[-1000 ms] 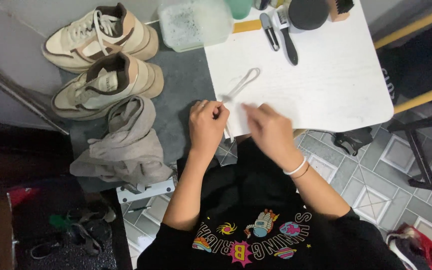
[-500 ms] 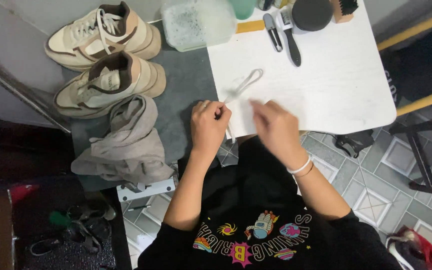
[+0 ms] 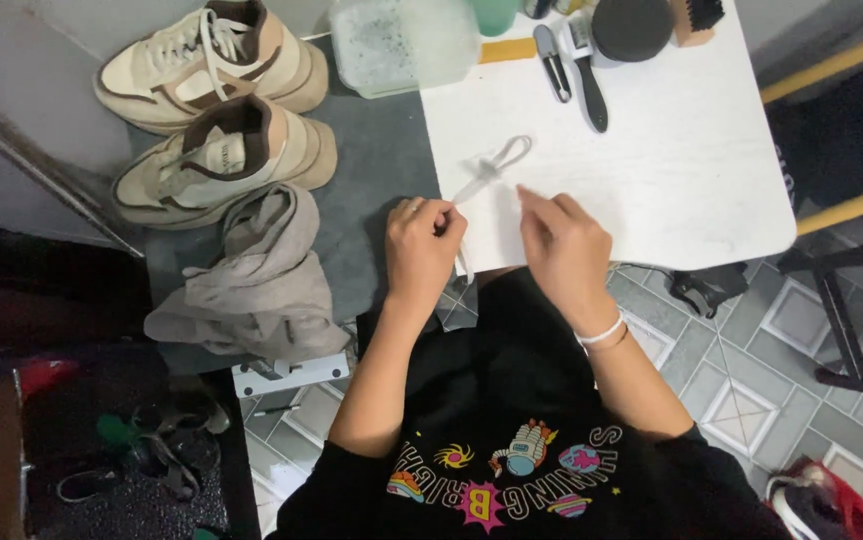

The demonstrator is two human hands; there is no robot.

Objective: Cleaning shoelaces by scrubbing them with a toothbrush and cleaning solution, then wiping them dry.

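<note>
White table [image 3: 691, 170] carried work. Two cream sneakers [image 3: 216, 110] sat on grey mat well left of it, crumpled grey cloth [image 3: 261, 270] below them. Brushes [image 3: 576, 60] lay at table's far edge. White shoelace [image 3: 491, 170] lay looped near table's front left, tail running to my left hand [image 3: 423, 245], whose grip was pinching it at table's edge. Right hand [image 3: 566, 245] hovered beside lace, fingers loosely spread, seemingly not touching. Lace judged light, limp, soft; best pinched near end.
</note>
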